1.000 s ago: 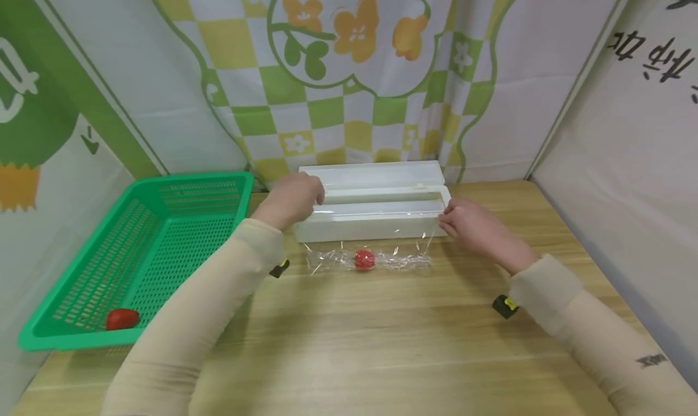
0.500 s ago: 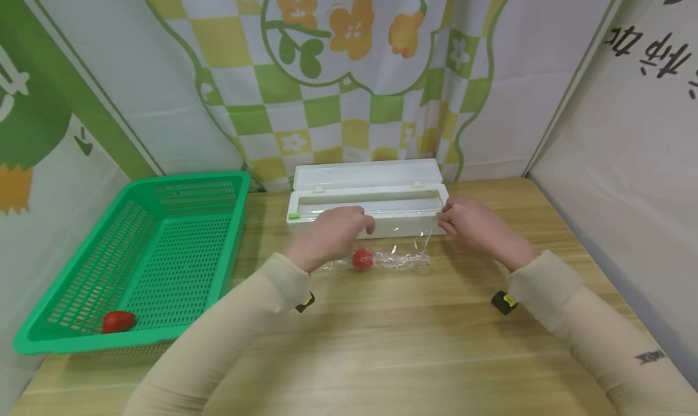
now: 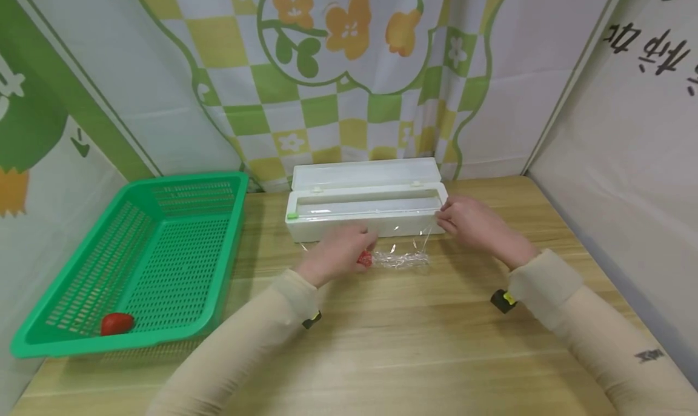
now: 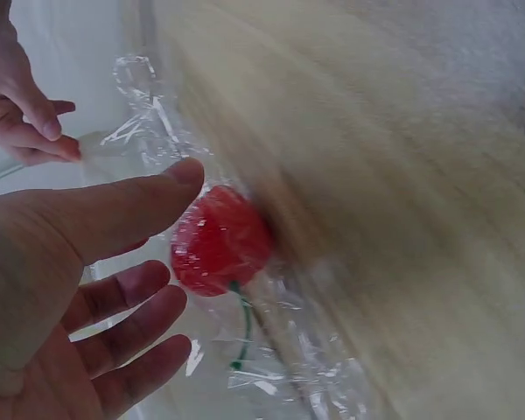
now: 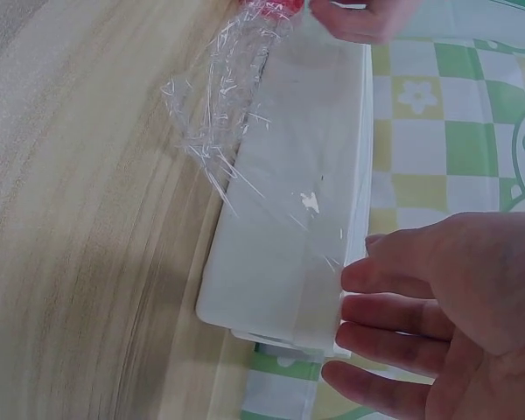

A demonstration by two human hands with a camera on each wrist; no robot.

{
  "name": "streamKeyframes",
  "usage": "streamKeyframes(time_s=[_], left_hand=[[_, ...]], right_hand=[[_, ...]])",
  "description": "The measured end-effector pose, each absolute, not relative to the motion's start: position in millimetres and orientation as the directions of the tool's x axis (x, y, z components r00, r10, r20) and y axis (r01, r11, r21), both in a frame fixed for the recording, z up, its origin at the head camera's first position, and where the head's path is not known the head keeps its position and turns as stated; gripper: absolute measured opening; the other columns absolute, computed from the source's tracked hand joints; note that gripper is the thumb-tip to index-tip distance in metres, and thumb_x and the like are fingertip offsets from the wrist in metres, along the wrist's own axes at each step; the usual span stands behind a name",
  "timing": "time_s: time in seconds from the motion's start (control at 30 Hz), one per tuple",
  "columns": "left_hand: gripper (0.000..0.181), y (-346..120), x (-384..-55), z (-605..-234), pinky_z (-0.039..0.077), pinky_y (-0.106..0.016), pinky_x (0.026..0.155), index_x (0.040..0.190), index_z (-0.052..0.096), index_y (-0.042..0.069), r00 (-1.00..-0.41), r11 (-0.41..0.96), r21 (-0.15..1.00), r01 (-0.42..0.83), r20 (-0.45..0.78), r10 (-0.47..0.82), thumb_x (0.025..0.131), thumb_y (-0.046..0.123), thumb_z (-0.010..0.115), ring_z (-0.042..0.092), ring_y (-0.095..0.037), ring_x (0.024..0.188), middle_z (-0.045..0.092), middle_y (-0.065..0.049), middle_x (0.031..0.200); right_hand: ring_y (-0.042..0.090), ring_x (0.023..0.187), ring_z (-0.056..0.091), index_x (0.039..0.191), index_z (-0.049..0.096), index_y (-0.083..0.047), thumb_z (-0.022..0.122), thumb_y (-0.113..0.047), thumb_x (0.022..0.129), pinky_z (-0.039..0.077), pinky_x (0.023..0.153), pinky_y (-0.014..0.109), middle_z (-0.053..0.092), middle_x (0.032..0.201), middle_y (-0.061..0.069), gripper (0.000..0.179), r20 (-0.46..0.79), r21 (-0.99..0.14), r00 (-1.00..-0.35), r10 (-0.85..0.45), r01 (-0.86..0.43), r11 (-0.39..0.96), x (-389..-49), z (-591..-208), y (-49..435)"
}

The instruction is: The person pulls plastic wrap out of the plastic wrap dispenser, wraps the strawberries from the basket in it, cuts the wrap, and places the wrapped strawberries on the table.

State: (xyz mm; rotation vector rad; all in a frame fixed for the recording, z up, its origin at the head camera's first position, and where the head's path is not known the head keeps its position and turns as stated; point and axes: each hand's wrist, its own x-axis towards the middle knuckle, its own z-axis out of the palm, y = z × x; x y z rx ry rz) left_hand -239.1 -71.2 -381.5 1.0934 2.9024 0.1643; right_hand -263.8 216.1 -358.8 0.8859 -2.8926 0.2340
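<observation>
A small round red fruit [image 4: 220, 241] with a thin green stem lies wrapped in clear cling film [image 3: 402, 259], in front of the white cling film box [image 3: 371, 225]. My left hand [image 3: 339, 252] is at the fruit, slightly blurred in the head view. In the left wrist view its thumb and fingers are spread apart beside the fruit, not closed round it. My right hand [image 3: 471, 222] is at the box's right front corner, thumb and index finger together; film creases [image 5: 284, 206] run towards them, and they pinch the film there.
A green plastic basket [image 3: 229, 270] stands on the left, holding a red pointed object [image 3: 117, 324]. The box's lid [image 3: 366, 174] is raised, with a green slider [image 3: 292, 216] at its left front corner. Behind hangs a checked curtain [image 3: 322, 110].
My left hand has moved from the box's left end rightward and down to the wrapped fruit, uncovering the green slider. The right hand stays at the box's right corner.
</observation>
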Motion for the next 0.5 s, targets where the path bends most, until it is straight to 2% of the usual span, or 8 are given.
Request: streamKeyframes(time_s=[0.23,0.5], left_hand=[[0.022,-75.4,-241.5,-394.4,0.041,-0.027,0.068,0.083,0.057,0.014,-0.752,0.741,0.130,0.658,0.067,0.656,0.079,0.006,0.076,0.045,-0.014,0.074,0.049,0.004,0.077],[0.021,-74.8,-241.1,-399.1,0.043,-0.028,0.071,0.083,0.059,0.013,-0.729,0.709,0.186,0.681,0.071,0.681,0.078,0.001,0.076,0.047,-0.015,0.076,0.050,0.003,0.079]], right_hand=[[0.037,0.108,0.066,0.116,0.071,0.000,0.061,-0.016,0.096,0.053,0.096,0.053,0.069,0.117,0.020,0.028,0.097,-0.140,-0.850,-0.517,-0.526,0.839,-263.7,-355.7,214.6],[0.041,0.124,0.057,0.119,0.070,-0.004,0.058,-0.017,0.099,0.043,0.108,0.058,0.067,0.127,0.019,0.027,0.034,-0.314,-0.909,-0.416,-0.405,0.859,-270.7,-358.0,222.8]])
